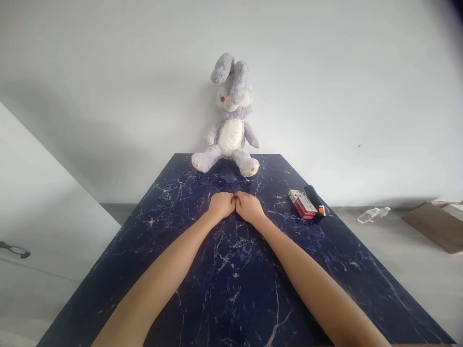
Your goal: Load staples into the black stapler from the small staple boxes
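Note:
My left hand and my right hand are side by side over the middle of the dark blue marbled table. Both are closed, with the fingers curled inward and the knuckles meeting or nearly so. Whatever may be inside them is hidden by the fingers. Beyond the hands, a grey plush rabbit with a white belly sits at the far end of the table, its back to the wall. One of its ears droops over its face.
Toward the right table edge lies a red and white box, beside a black cylindrical thing with an orange patch. On the floor at right are a clear plastic bottle and a cardboard box. A white door with a dark handle stands left.

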The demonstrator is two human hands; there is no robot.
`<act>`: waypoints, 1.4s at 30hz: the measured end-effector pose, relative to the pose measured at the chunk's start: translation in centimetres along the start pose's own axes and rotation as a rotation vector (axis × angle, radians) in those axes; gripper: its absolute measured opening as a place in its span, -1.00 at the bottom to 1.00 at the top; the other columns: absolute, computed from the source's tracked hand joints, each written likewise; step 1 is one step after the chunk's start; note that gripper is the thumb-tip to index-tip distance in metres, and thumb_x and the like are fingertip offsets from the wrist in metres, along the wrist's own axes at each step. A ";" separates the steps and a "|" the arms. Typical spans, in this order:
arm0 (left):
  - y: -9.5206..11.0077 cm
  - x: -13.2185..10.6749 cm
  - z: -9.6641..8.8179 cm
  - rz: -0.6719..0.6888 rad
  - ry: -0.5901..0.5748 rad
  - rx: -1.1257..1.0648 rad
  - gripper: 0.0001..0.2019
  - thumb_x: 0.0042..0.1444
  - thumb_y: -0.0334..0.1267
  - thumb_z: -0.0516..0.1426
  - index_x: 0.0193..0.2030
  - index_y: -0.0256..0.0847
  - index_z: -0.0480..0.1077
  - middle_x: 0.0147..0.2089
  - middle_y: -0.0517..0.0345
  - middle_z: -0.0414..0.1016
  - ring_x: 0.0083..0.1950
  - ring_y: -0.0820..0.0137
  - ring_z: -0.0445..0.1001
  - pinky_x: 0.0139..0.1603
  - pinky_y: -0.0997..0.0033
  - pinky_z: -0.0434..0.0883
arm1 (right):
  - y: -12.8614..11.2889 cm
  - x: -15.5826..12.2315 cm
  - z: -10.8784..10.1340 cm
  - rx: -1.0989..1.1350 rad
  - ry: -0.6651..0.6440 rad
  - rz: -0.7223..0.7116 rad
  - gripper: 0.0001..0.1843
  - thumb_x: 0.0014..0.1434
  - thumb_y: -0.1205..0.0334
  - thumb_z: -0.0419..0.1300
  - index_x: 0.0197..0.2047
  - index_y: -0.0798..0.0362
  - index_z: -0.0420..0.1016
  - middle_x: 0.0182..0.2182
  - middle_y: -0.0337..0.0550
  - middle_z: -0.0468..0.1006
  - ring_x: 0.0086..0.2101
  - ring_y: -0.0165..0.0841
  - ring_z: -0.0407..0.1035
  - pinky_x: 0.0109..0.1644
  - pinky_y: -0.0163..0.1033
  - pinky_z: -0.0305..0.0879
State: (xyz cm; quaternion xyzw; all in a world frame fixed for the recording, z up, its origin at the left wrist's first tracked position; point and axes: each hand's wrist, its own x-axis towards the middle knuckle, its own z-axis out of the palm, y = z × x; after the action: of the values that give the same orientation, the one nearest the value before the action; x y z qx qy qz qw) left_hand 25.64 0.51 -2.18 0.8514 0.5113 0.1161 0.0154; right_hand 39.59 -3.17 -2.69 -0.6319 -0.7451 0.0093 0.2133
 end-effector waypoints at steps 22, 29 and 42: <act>-0.2 0.1 0.3 -0.020 0.018 -0.005 -0.67 0.28 -0.18 -0.03 -0.26 -0.18 0.54 -0.23 -0.07 0.60 -0.15 0.13 0.57 -0.10 0.19 0.40 | 0.5 0.3 0.3 0.001 -0.016 -0.022 -0.76 0.33 0.31 -0.04 -0.09 0.04 0.43 -0.19 -0.10 0.60 -0.23 -0.28 0.44 -0.19 -0.26 0.12; -0.2 -0.1 0.3 -0.012 0.028 -0.009 -0.69 0.27 -0.21 -0.03 -0.27 -0.18 0.54 -0.24 -0.05 0.60 -0.17 0.15 0.56 -0.12 0.21 0.39 | 0.6 0.5 0.4 0.007 -0.014 -0.025 -0.80 0.31 0.30 0.00 -0.11 0.03 0.43 -0.21 -0.13 0.61 -0.24 -0.27 0.46 -0.22 -0.26 0.12; -0.4 0.0 0.5 -0.005 0.035 -0.009 -0.71 0.27 -0.22 -0.02 -0.31 -0.17 0.51 -0.28 -0.01 0.57 -0.22 0.19 0.54 -0.15 0.25 0.37 | 0.6 0.3 0.4 -0.012 -0.007 -0.029 -0.81 0.29 0.29 0.00 -0.13 0.03 0.43 -0.24 -0.14 0.60 -0.28 -0.28 0.43 -0.26 -0.25 0.10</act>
State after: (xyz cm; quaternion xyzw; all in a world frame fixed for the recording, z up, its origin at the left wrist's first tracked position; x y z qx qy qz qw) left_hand 25.43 0.72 -2.68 0.8479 0.5130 0.1332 0.0109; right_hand 39.99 -2.63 -3.08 -0.6224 -0.7549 0.0042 0.2068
